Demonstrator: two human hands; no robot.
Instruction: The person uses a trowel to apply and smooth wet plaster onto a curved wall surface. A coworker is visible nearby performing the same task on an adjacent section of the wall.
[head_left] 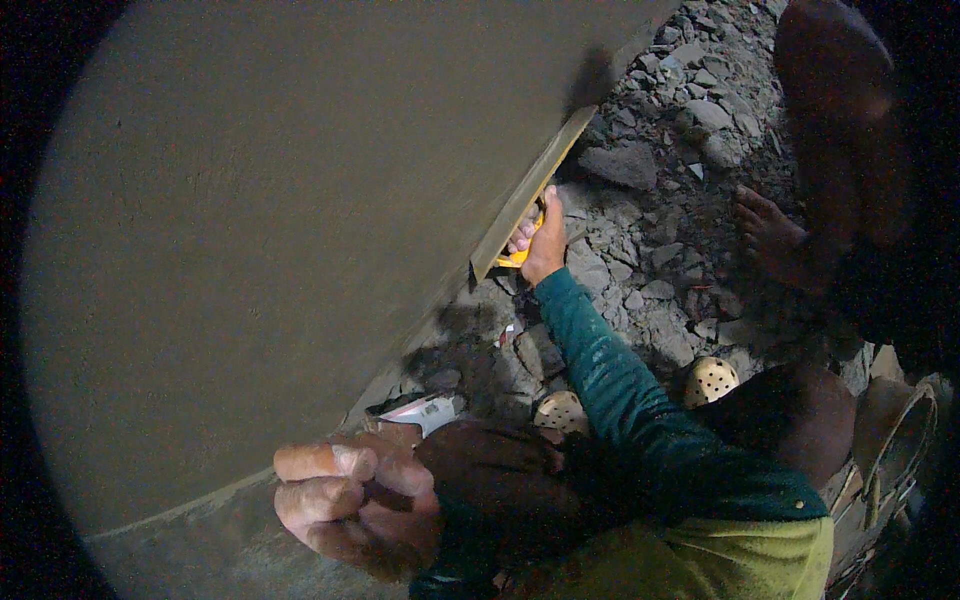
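Note:
My right hand [545, 240] is wrapped round the yellow handle of a plastering float [530, 190]. The float's long, thin blade lies along the lower edge of a grey plastered wall [270, 230], tilted with that edge. My right arm, in a green sleeve, stretches forward over rubble. Close to the camera at lower left, my left hand [355, 505] is raised with its fingers curled in toward the palm. Nothing shows in those fingers. The wall's surface looks smooth and damp, with faint marks at its left.
Broken stones [650, 240] cover the ground along the wall. Another person's bare foot [770, 225] stands on them at right. My cream clogs [712, 381] show below my arm. A white and pink scrap [425, 412] lies near the wall's base; a worn container [895, 440] sits at lower right.

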